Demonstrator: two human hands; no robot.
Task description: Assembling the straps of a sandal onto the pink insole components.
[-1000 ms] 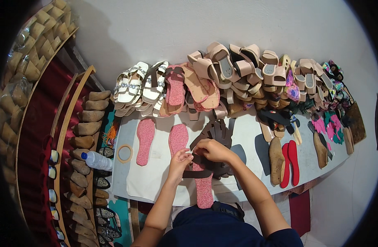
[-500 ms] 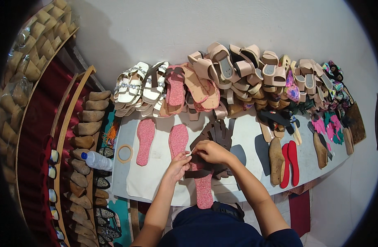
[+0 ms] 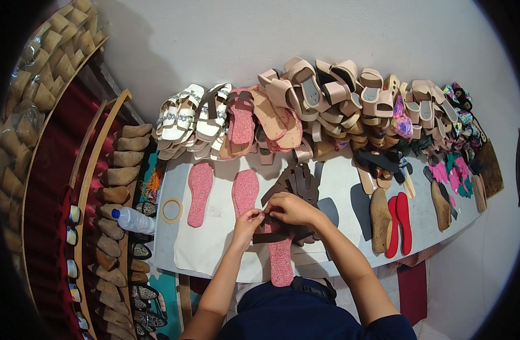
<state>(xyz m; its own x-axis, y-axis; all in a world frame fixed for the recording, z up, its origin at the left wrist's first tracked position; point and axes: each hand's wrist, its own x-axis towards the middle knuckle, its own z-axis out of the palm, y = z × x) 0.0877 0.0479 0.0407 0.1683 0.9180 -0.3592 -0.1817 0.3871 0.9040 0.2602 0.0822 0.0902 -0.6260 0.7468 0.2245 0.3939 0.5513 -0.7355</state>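
My left hand [image 3: 247, 226] and my right hand [image 3: 294, 210] meet over a pink speckled insole [image 3: 281, 263], whose near end points toward my body. Dark brown straps [image 3: 271, 236] cross that insole just under my fingers. Both hands are closed in a pinch, fingertips almost touching at the straps' upper left edge. What lies between them is too small to make out. A pile of dark brown cut strap pieces [image 3: 301, 184] sits just beyond my right hand, partly covered by it. Two more pink insoles, one near [image 3: 246, 192] and one farther left [image 3: 200, 194], lie flat on white sheeting.
White sandals [image 3: 178, 122] and beige sandals [image 3: 308, 90] are heaped along the wall. A tape roll [image 3: 171, 210] and a plastic bottle [image 3: 136, 221] are at left, beside racks of wooden lasts [image 3: 121, 177]. Red insoles [image 3: 406, 225] and a wooden last [image 3: 380, 221] lie at right.
My fingertips have drawn closer together, and the pale sliver that showed between them is now hidden. The insole and straps have hardly moved.
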